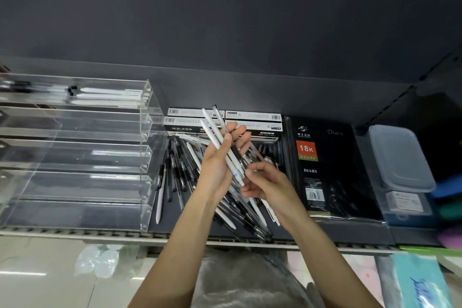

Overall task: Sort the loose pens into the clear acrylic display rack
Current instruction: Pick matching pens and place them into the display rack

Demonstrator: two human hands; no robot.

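White pens (pixel 220 142) clamped in left hand (pixel 220 160) grip; right hand (pixel 262 182) pinching lower ends.

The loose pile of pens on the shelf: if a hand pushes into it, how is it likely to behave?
The pile of pens would probably scatter, since the pens lie crisscrossed and unbound. Their slim round barrels look apt to roll, perhaps toward the shelf edge. Each looks stiff and light, like those the left hand holds.

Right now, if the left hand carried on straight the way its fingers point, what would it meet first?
Probably the pen boxes just beyond the left hand, which grips a bunch of pens; depth is unclear.
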